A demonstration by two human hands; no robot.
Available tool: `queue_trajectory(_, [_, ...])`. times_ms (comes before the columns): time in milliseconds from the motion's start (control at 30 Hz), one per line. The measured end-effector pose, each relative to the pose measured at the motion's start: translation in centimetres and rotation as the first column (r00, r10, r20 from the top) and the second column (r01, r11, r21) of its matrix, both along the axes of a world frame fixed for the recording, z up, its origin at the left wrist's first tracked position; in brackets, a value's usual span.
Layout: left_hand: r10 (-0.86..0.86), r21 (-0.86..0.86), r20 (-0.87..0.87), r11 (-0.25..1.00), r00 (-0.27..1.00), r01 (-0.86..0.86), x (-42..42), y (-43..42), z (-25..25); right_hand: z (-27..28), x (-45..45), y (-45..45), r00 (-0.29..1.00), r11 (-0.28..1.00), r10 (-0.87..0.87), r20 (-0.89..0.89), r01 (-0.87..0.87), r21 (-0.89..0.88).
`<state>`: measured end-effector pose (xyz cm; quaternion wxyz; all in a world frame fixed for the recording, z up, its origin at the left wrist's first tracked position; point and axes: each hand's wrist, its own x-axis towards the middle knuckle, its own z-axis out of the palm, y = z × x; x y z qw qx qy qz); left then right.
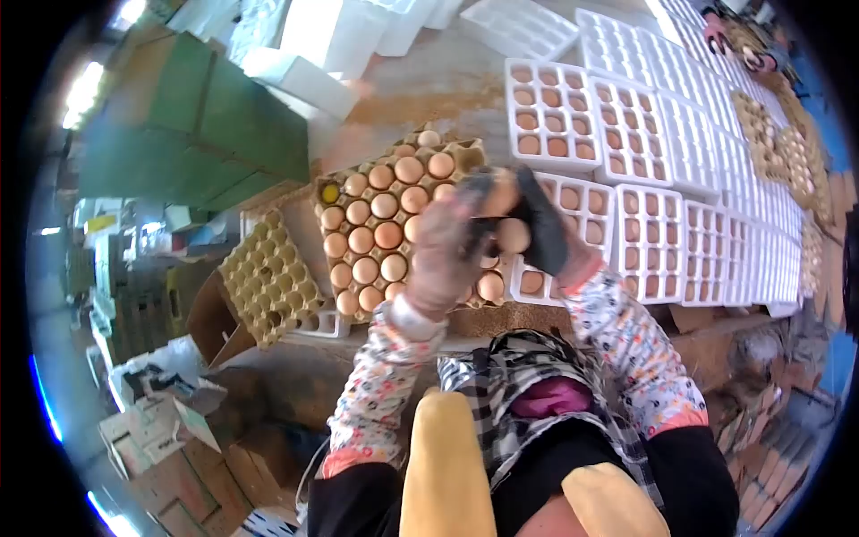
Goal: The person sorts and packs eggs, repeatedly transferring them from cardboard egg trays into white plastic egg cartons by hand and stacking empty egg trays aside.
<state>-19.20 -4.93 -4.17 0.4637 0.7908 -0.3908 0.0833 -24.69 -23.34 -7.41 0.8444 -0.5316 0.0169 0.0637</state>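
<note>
My gloved left hand [442,249] and my dark-gloved right hand [548,222] come together above the right side of a cardboard egg tray [472,154]. Between their curled fingers are two brown eggs, an upper egg [501,199] and a paler lower egg [513,235]. Motion blurs the left fingers, and the eggs are partly covered. Brown eggs [387,235] fill much of the tray below. One cup at its far left corner holds something yellow [331,193]. Just under my right hand lies a white foam egg box [580,182] with eggs in its cells.
More white foam boxes [650,192] with eggs spread right. A bare cardboard tray [271,277] lies left, near green boxes [179,116]. White foam pieces [304,80] stand at the back. Another person's hands [718,40] show at the far right, beside more trays.
</note>
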Motion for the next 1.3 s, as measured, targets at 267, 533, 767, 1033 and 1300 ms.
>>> queue_trajectory(267, [0.026,0.254,-0.025,0.967,0.999,-0.019,-7.0,-12.2,1.2,-1.1,-9.2,-14.5,0.954,0.945,-0.300,0.027,0.301,-0.128])
queue_trajectory(533, [-0.006,0.358,-0.417,0.918,0.909,0.170,-17.1,-21.0,-6.9,-4.3,-17.7,-48.6,0.389,0.385,-0.921,0.022,0.917,-0.105])
queue_trajectory(767, [0.057,0.480,-0.507,0.847,0.860,0.228,-18.0,-32.4,-4.9,-7.4,-18.5,-75.9,-0.157,-0.148,-0.988,0.007,0.912,-0.382])
queue_trajectory(1033, [0.030,0.476,-0.426,0.858,0.904,0.196,-17.2,-31.9,-5.9,-11.9,-15.7,-67.0,0.094,-0.030,-0.979,0.181,0.812,-0.583])
queue_trajectory(1300, [-0.045,0.435,-0.391,0.871,0.919,0.227,-21.5,-23.5,-3.9,-10.0,-12.8,-37.1,0.883,0.828,-0.469,-0.013,0.435,-0.354])
